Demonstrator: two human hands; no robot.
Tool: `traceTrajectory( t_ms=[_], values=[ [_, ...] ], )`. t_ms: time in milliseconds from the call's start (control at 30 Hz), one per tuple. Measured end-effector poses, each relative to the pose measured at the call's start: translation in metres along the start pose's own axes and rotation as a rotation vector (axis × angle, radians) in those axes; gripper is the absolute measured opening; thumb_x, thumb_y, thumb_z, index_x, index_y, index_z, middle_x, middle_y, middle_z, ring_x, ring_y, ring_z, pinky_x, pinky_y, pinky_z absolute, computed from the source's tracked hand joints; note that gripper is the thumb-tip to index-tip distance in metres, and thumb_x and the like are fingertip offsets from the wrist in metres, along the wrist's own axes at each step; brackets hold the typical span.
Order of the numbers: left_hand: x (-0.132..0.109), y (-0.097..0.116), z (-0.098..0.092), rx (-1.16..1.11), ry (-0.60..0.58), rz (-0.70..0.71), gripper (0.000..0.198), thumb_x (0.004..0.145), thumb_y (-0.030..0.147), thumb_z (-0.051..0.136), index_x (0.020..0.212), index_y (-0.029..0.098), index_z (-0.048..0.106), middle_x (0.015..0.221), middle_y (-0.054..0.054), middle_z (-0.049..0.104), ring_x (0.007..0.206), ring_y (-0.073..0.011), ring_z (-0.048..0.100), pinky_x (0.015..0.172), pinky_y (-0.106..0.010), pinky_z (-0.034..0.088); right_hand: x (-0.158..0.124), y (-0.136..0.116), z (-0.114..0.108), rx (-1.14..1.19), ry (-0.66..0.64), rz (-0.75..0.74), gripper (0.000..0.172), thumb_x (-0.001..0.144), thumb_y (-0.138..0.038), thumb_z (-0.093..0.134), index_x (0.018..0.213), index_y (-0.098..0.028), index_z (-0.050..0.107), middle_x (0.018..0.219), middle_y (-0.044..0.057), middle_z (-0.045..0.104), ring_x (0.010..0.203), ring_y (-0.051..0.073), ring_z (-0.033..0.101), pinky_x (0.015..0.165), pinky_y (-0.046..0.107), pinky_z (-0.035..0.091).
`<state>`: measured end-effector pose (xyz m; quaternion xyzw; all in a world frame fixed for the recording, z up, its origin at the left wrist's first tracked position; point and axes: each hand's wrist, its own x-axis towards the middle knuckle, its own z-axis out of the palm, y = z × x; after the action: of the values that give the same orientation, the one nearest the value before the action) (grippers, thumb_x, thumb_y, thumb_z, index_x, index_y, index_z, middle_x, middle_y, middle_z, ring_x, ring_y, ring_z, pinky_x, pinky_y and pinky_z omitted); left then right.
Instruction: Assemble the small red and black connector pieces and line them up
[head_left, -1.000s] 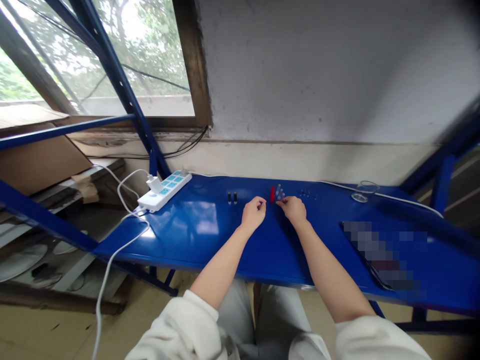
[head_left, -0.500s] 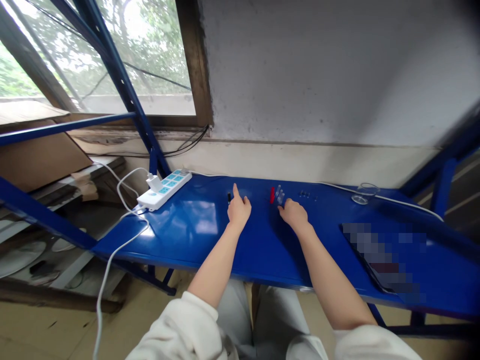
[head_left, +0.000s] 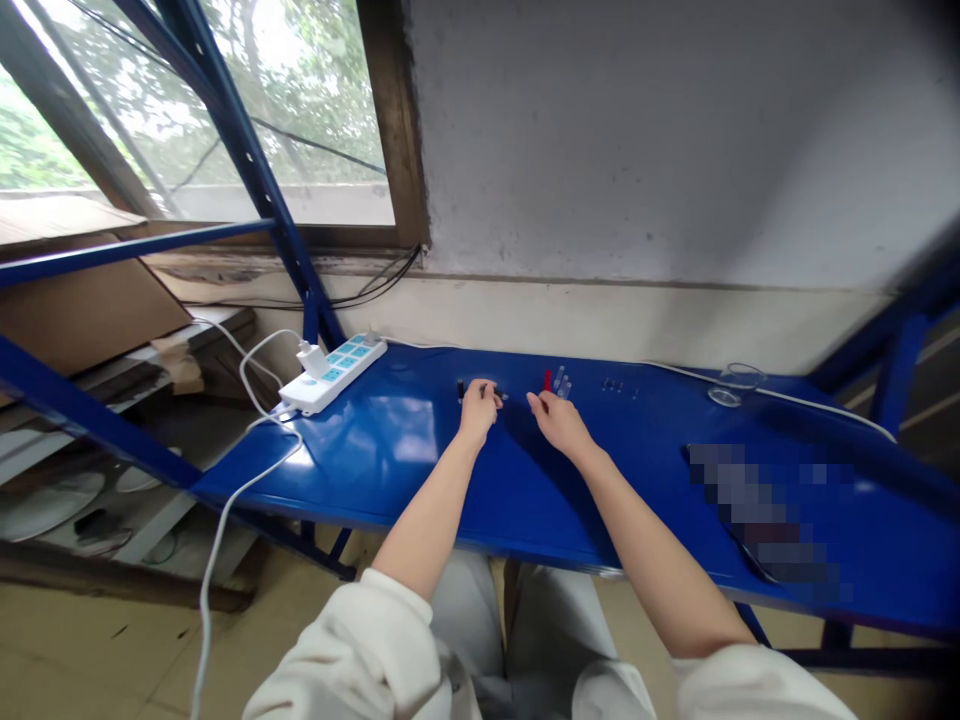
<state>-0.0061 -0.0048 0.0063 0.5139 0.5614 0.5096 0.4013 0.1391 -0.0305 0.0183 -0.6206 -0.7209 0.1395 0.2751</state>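
On the blue table, my left hand (head_left: 478, 410) is closed with its fingers curled, and what it holds, if anything, is too small to name. A small black object (head_left: 460, 389) stands just left of it. A tiny clear piece (head_left: 505, 397) lies to its right. My right hand (head_left: 556, 420) has its thumb and fingers pressed together, and anything between them is too small to make out. Right behind it are a red object (head_left: 548, 379) and several clear small tubes (head_left: 562, 384), partly covered by the fingers.
A white power strip (head_left: 334, 376) with cables lies at the table's left. Tiny clear parts (head_left: 612, 384) lie right of the tubes. Farther right are a clear round container (head_left: 724, 396) and a blurred dark flat item (head_left: 765, 520). Behind runs a wall with a white cable.
My left hand's pointing finger has curled in. My right hand has moved left, away from the clear tubes and toward my left hand. The view has shifted slightly.
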Motion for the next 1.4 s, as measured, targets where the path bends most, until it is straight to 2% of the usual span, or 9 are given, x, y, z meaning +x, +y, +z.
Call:
traceTrajectory(
  t_ms=[133, 233, 300, 467, 733, 933, 1067, 1267, 1400],
  values=[
    [-0.005, 0.006, 0.009, -0.368, -0.279, -0.055, 0.016, 0.085, 0.031, 0.04, 0.09, 0.017, 0.046, 0.053, 0.006, 0.044, 0.03, -0.0031, 0.034, 0.034, -0.016, 0.018, 0.004, 0.002, 0.011, 0.291, 0.039, 0.004, 0.049, 0.086, -0.055, 0.021, 0.066, -0.019, 0.049, 0.061, 0.004, 0.057, 0.058, 0.014, 0.054, 0.056, 0.023, 0.038],
    [-0.009, 0.009, 0.011, -0.46, -0.365, -0.049, 0.02, 0.083, 0.036, 0.044, 0.089, 0.017, 0.046, 0.053, 0.006, 0.044, 0.031, -0.003, 0.034, 0.033, -0.016, 0.018, 0.006, 0.005, 0.016, 0.464, 0.089, 0.064, 0.051, 0.081, -0.062, 0.025, 0.061, -0.019, 0.044, 0.053, 0.001, 0.052, 0.049, 0.011, 0.048, 0.05, 0.022, 0.037],
    [-0.01, 0.01, 0.011, -0.467, -0.391, -0.048, 0.023, 0.082, 0.038, 0.046, 0.09, 0.017, 0.047, 0.054, 0.006, 0.045, 0.031, -0.0027, 0.034, 0.033, -0.016, 0.018, 0.007, 0.005, 0.016, 0.578, 0.061, 0.112, 0.052, 0.079, -0.064, 0.026, 0.059, -0.019, 0.043, 0.048, -0.001, 0.047, 0.043, 0.01, 0.043, 0.045, 0.021, 0.035],
    [-0.012, 0.01, 0.013, -0.443, -0.336, -0.001, 0.026, 0.082, 0.039, 0.046, 0.094, 0.016, 0.048, 0.056, 0.005, 0.047, 0.032, -0.0023, 0.037, 0.033, -0.015, 0.02, 0.006, 0.0, 0.014, 0.667, -0.024, 0.115, 0.05, 0.078, -0.065, 0.028, 0.061, -0.02, 0.042, 0.043, -0.004, 0.039, 0.037, 0.009, 0.035, 0.039, 0.021, 0.03],
    [-0.016, 0.013, 0.014, -0.454, -0.269, 0.01, 0.028, 0.082, 0.039, 0.045, 0.096, 0.015, 0.048, 0.061, 0.003, 0.051, 0.032, -0.0021, 0.04, 0.032, -0.016, 0.021, 0.0, 0.0, 0.003, 0.143, 0.21, -0.085, 0.031, 0.085, -0.042, 0.036, 0.075, -0.019, 0.053, 0.06, 0.001, 0.055, 0.054, 0.012, 0.048, 0.055, 0.022, 0.034],
    [-0.011, 0.01, 0.013, -0.487, -0.148, -0.01, 0.034, 0.079, 0.048, 0.048, 0.086, 0.014, 0.049, 0.059, 0.004, 0.049, 0.033, -0.0012, 0.037, 0.033, -0.016, 0.021, -0.003, -0.001, -0.001, 0.067, 0.231, -0.208, 0.023, 0.085, -0.037, 0.038, 0.088, -0.02, 0.053, 0.076, 0.003, 0.059, 0.064, 0.013, 0.052, 0.06, 0.021, 0.036],
    [-0.009, 0.01, 0.012, -0.51, -0.103, 0.013, 0.036, 0.074, 0.05, 0.053, 0.077, 0.015, 0.047, 0.057, 0.006, 0.046, 0.033, -0.0005, 0.034, 0.033, -0.016, 0.021, -0.002, 0.001, -0.001, 0.021, 0.178, -0.244, 0.018, 0.082, -0.034, 0.041, 0.084, -0.019, 0.052, 0.074, 0.003, 0.056, 0.062, 0.012, 0.049, 0.058, 0.021, 0.035],
    [-0.017, 0.01, 0.015, -0.236, -0.283, 0.128, 0.03, 0.068, 0.041, 0.061, 0.077, 0.013, 0.054, 0.062, 0.003, 0.053, 0.035, -0.0019, 0.041, 0.035, -0.016, 0.029, 0.001, 0.006, -0.01, -0.033, 0.025, -0.221, 0.008, 0.073, -0.026, 0.049, 0.07, -0.018, 0.051, 0.066, 0.001, 0.055, 0.056, 0.011, 0.047, 0.053, 0.021, 0.032],
    [-0.017, 0.006, 0.018, -0.161, -0.192, 0.138, 0.024, 0.07, 0.035, 0.06, 0.077, 0.013, 0.057, 0.066, 0.001, 0.056, 0.035, -0.0023, 0.043, 0.036, -0.017, 0.031, 0.002, 0.018, -0.022, -0.016, -0.124, -0.09, 0.007, 0.067, -0.023, 0.054, 0.064, -0.018, 0.052, 0.059, 0.0, 0.056, 0.054, 0.01, 0.049, 0.051, 0.02, 0.033]
  ],
)
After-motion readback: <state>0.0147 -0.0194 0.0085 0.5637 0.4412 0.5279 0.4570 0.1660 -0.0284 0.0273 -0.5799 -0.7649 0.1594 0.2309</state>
